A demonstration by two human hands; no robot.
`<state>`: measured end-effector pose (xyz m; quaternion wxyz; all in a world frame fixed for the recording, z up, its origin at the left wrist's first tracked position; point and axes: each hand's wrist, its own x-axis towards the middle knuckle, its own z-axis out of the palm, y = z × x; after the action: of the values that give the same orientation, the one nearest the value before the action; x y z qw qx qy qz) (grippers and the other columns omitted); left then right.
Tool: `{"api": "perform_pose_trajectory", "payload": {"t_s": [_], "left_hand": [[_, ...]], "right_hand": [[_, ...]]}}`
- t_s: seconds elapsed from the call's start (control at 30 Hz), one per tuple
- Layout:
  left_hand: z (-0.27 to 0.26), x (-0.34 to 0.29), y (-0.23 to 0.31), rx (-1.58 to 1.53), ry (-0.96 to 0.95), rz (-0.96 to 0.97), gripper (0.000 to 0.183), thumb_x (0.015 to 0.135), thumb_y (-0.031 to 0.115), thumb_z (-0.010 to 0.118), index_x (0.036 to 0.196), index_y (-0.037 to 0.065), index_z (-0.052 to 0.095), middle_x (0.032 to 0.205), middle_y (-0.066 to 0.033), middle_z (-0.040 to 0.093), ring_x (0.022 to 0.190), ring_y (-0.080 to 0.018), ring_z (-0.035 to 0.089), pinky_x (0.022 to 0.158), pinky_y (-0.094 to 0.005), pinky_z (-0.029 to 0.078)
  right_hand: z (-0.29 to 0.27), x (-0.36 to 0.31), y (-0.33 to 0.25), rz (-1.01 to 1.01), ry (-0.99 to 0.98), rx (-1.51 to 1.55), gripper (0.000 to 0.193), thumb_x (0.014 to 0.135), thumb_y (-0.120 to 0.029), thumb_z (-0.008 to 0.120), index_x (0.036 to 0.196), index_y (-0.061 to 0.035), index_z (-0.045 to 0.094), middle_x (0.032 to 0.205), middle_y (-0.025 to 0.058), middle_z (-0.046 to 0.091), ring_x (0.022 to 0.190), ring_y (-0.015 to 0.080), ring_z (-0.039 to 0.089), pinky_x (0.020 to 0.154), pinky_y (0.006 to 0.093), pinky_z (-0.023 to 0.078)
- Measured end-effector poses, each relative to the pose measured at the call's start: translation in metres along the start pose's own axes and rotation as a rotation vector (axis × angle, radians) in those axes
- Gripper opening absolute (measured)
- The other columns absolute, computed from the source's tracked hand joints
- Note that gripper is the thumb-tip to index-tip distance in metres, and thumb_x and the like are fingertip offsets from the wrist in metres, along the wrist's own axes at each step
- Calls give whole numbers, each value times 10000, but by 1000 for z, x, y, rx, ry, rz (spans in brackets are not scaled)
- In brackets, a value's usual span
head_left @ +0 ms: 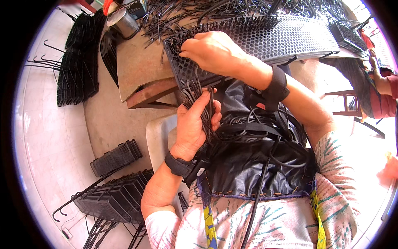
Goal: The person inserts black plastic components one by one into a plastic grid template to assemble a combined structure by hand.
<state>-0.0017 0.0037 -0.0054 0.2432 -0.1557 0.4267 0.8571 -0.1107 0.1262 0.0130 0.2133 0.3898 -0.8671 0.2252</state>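
A bundle of thin black strips [190, 90] is gripped in my left hand [191, 123], the thumb pressed across it and its ends pointing up toward the panel. My right hand [213, 52] is closed, its fingertips pinched at the left end of a long perforated panel [302, 39]. Whatever lies between those fingertips is hidden. Short black pieces [240, 25] stand in the panel's holes along the far edge and around my right hand. Bare round holes show over its middle and right.
Loose black strips [166, 20] are heaped behind the panel on the wooden table [143, 66]. A metal can [123, 23] stands at its far left. Dark racks [78, 62] and stacked black panels [112, 203] are on the left. Another person's arm [376, 76] shows at right.
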Motion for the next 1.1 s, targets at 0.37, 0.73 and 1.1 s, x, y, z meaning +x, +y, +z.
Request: {"api": "perform_pose_trajectory", "payload": {"t_s": [0.37, 0.73, 1.1], "left_hand": [[3, 1, -4, 15, -68, 13, 202, 836, 205, 530, 958, 44, 536, 673, -67, 551, 450, -120, 470, 380, -229, 360], [3, 2, -5, -50, 54, 23, 178, 836, 192, 533, 944, 51, 539, 681, -65, 550, 460, -123, 473, 380, -234, 364], [5, -2, -4, 10, 14, 91, 123, 807, 130, 566, 865, 27, 536, 707, -80, 553, 468, -124, 473, 383, -231, 364]], "right_hand": [[-23, -17, 4, 423, 284, 382, 94, 742, -96, 624, 780, -11, 611, 588, 11, 567, 517, 37, 509, 466, 180, 411], [-30, -14, 27, 482, 310, 517, 87, 732, -81, 628, 767, -2, 621, 565, 7, 565, 481, 36, 506, 429, 165, 400], [-32, -34, -2, 627, -52, 811, 88, 748, -73, 615, 794, 1, 601, 615, 12, 574, 514, 37, 503, 464, 171, 413]]}}
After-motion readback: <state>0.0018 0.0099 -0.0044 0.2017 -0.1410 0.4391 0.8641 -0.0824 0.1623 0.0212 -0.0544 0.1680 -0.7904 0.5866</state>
